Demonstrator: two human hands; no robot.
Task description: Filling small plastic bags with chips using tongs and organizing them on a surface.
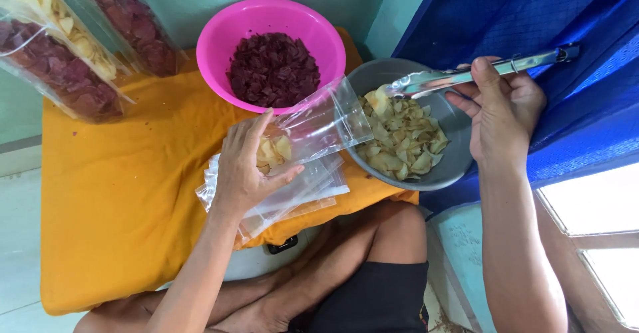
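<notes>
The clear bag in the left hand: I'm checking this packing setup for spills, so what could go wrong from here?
The clear bag is held by the left hand near its bottom, its mouth sagging over the grey bowl; chips from the tongs in the right hand might miss and land on the orange cloth. The grey bowl overhangs the cloth's edge, so a nudge may tip it. The pink bowl sits close, so purple chips could mix in.

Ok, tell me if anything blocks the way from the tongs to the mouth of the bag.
Nothing visible does. The metal tongs in the right hand hover over the grey bowl of pale chips, beside the clear bag that the left hand holds open toward them.
</notes>
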